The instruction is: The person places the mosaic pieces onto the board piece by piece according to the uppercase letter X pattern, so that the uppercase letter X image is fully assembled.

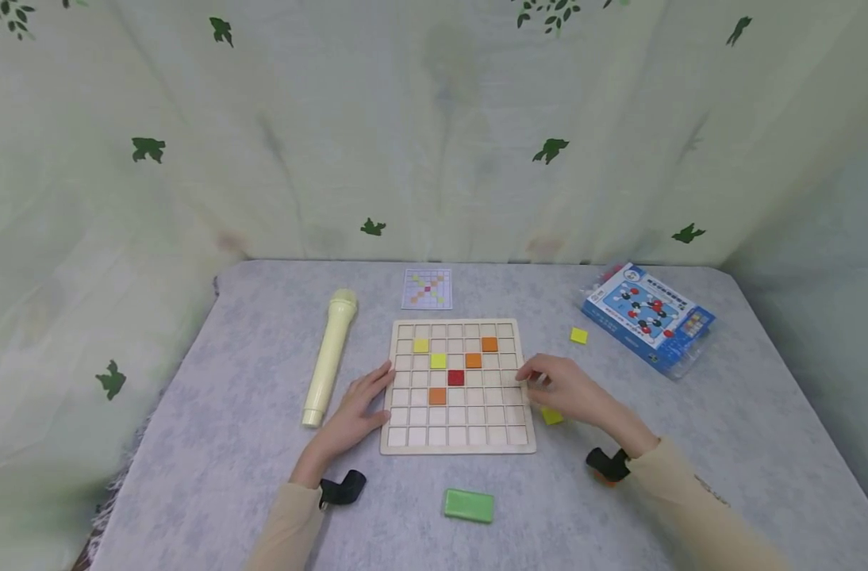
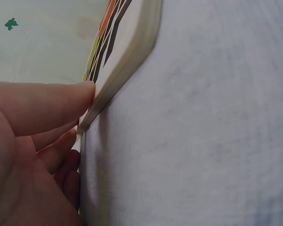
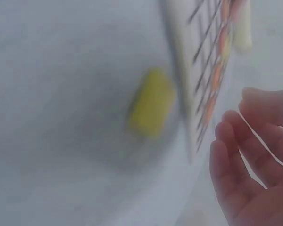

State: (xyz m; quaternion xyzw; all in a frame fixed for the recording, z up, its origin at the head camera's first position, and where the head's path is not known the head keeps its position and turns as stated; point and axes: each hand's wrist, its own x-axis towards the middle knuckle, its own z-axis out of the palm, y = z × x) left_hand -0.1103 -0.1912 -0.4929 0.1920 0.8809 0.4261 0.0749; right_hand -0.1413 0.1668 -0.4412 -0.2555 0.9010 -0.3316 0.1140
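The left hand (image 1: 355,412) lies flat on the bench (image 1: 213,444), its grip open, straight fingers pressed against the left edge of the wooden grid board (image 1: 457,434). The left wrist view shows the fingertips (image 2: 80,94) touching that edge low down, where board meets cloth.

The right hand (image 1: 566,388) hovers at the board's right edge, fingers loosely bent and empty as far as the head and right wrist views show; its grip is open and holds nothing. Just beneath and beside its palm a yellow tile (image 1: 552,415) lies on the bench, close to the board's rim; the right wrist view shows it blurred (image 3: 151,101) next to the board's side.

Between the two hands, on the board, sit two yellow tiles (image 1: 421,345), two orange tiles (image 1: 489,343) towards the far side, a red tile (image 1: 456,377) in the middle and another orange tile (image 1: 437,396) nearer the left hand.

Beyond the left hand, a cream toy microphone (image 1: 328,357) lies lengthwise, just outside the fingers. Past the board from both hands lies a pattern card (image 1: 427,288). Well beyond the right hand another loose yellow tile (image 1: 579,335) lies on the cloth, with a blue box (image 1: 648,316) farther out. Nearer the person than either hand, a green block (image 1: 469,505) lies below the board.
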